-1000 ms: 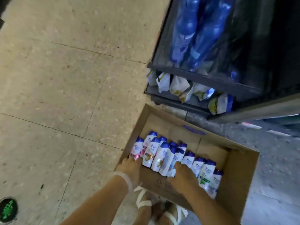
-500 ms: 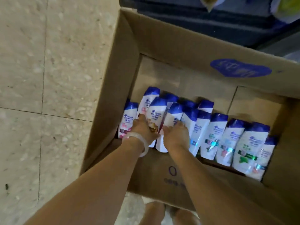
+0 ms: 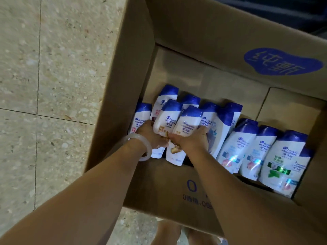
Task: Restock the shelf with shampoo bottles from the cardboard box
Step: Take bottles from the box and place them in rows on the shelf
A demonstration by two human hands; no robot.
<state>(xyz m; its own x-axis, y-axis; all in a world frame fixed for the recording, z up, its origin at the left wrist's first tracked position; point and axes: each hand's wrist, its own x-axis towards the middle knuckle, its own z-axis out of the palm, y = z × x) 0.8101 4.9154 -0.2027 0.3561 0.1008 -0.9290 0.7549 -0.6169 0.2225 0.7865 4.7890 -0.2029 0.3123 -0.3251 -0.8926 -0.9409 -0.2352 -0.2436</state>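
both hands are inside the open cardboard box [image 3: 136, 55], which stands on the pale tiled floor [image 3: 53, 68]. the left hand [image 3: 150, 137] has its fingers curled round the lower part of a white head & shoulders shampoo bottle with a blue cap [image 3: 166, 119]; the thumb lies on the front of the bottle. a pale bangle [image 3: 141, 147] sits on this wrist. the right hand [image 3: 192, 140] touches the left one and grips the neighbour bottle with the beige label [image 3: 185, 128], fingers wrapped over its right edge. so both grips are narrow and each one holds a bottle.

just left of the left hand stands one more bottle with a pink label [image 3: 140, 117], against the box wall. behind the two held bottles, more blue caps [image 3: 191, 99] show, partly hidden. to the right of the right hand a row of the same bottles leans on the near wall, among them one with a green label [image 3: 281, 161] close to the right corner. all bottles lie in the near part of the box. on the far flap there is a blue logo with white characters [image 3: 281, 62]. below the box edge, bare feet [image 3: 177, 234] are partly visible.
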